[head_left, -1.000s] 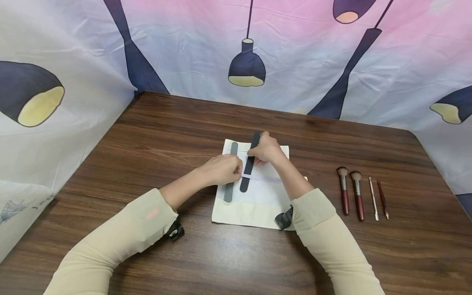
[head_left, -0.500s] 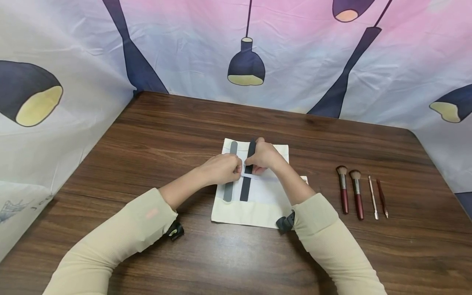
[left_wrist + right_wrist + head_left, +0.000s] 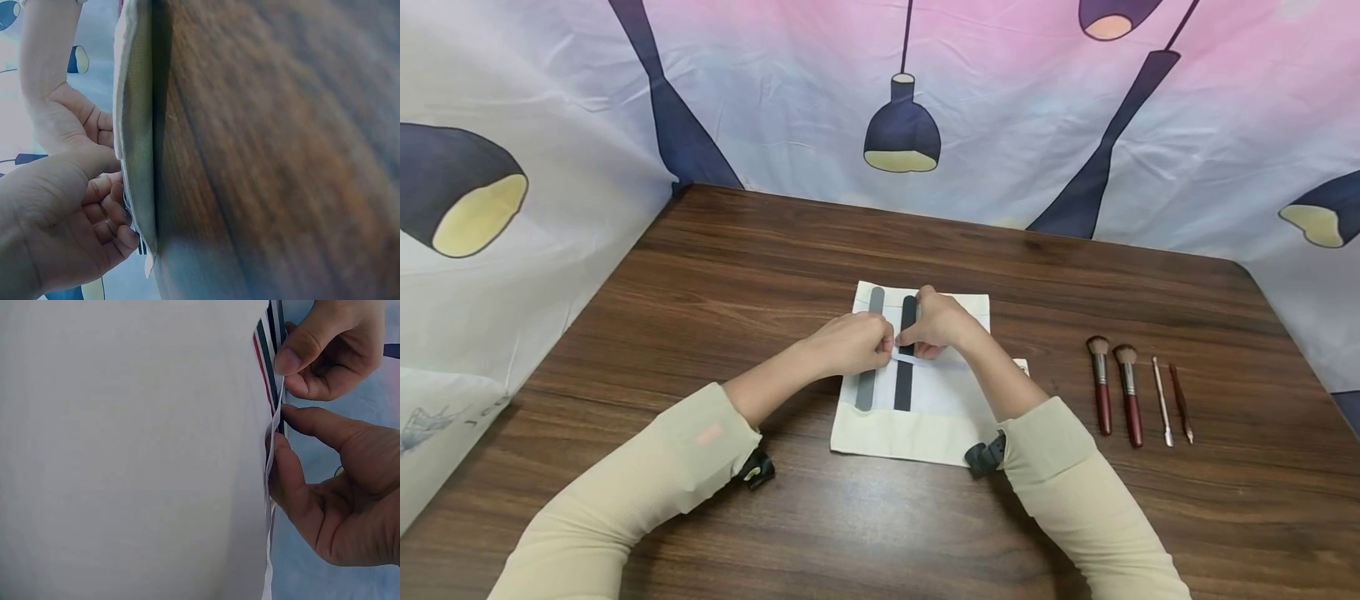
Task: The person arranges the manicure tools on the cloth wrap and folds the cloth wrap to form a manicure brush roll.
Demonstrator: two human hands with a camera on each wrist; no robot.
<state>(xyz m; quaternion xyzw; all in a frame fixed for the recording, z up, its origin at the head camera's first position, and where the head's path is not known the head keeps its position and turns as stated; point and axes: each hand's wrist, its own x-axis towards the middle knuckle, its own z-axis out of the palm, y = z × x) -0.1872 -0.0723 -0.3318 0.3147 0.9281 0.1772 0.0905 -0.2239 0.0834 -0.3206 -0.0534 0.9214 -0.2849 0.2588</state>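
Observation:
A cream fabric tool roll [image 3: 887, 433] lies spread on the table, with a front pocket and a thin white elastic band [image 3: 928, 361] across it. My left hand [image 3: 853, 343] pinches the band, its thumb on top in the right wrist view. My right hand [image 3: 943, 321] pinches a black nail file [image 3: 903, 387] between thumb and fingers. That file runs beneath the band, its near end hidden in the pocket edge. To its left a grey nail file [image 3: 865, 390] lies parallel, its middle covered by my left hand.
Right of the roll, two red-handled makeup brushes [image 3: 1102, 408] [image 3: 1132, 419] lie side by side. Beyond them are a slim pale metal tool [image 3: 1162, 400] and a dark red one [image 3: 1181, 404]. A printed cloth [image 3: 820, 108] hangs behind the wooden table [image 3: 737, 275].
My right hand has moved the black nail file toward me and straightened it; its near end has slipped into the pocket. My left hand has stayed at the band.

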